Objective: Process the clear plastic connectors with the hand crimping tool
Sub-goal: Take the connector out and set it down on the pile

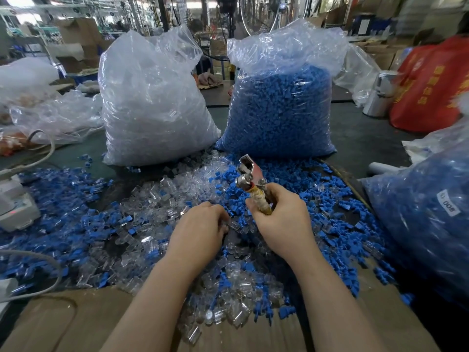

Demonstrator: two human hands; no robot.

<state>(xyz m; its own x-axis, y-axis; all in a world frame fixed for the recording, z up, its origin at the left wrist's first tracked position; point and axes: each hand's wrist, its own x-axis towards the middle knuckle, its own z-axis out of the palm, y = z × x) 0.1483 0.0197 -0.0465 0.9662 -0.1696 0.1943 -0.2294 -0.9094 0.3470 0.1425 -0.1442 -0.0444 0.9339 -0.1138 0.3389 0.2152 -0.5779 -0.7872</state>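
Note:
My right hand (281,219) grips the tape-wrapped handles of the hand crimping tool (251,177), whose metal head points up and away from me. My left hand (200,229) lies palm down on the heap of clear plastic connectors (162,199), fingers curled into the pile; whether it holds a piece is hidden. Blue plastic caps (330,207) are mixed in with the clear ones all over the table.
Two big plastic bags stand behind the heap: one of clear connectors (152,102), one of blue caps (281,110). Another bag of blue caps (426,224) leans at the right. A white device (15,207) with cables sits left. Cardboard (63,321) covers the near edge.

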